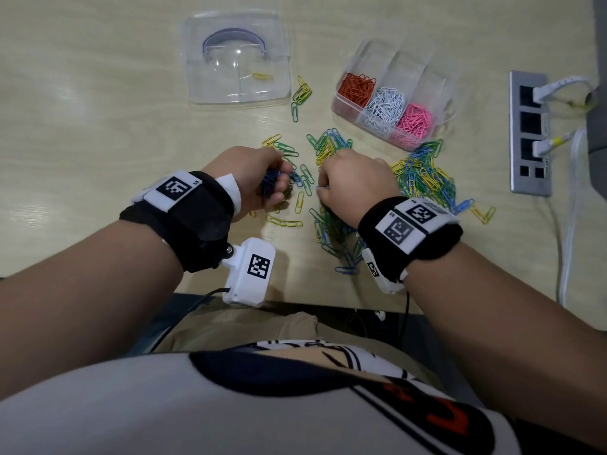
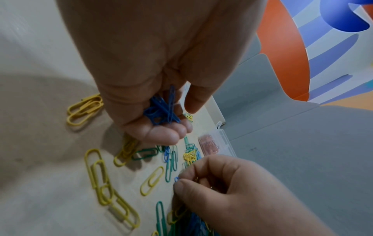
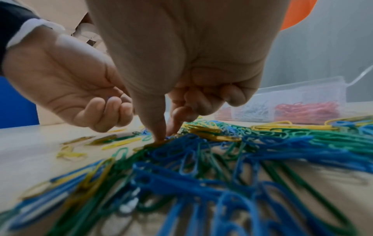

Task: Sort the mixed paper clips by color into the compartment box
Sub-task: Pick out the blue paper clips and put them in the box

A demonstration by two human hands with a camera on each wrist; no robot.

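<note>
My left hand [image 1: 276, 183] is cupped palm-up and holds a small bunch of dark blue paper clips [image 2: 161, 111] in its curled fingers. Just to its right, my right hand [image 1: 323, 188] has thumb and forefinger pressed together on a blue clip [image 2: 176, 179] at the edge of the mixed pile [image 1: 423, 178] of blue, green and yellow clips. The right wrist view shows those fingertips [image 3: 159, 135] down on the pile [image 3: 201, 159]. The clear compartment box [image 1: 427, 60] stands at the back right, with red [image 1: 356, 88], white [image 1: 384, 106] and pink [image 1: 414, 121] clips in three compartments.
The box's clear lid [image 1: 236, 57] lies at the back left with one yellow clip [image 1: 262, 76] on it. Loose yellow and green clips [image 1: 300, 93] are scattered across the table between lid and hands. A power strip [image 1: 528, 133] with plugged white cables sits at the right edge.
</note>
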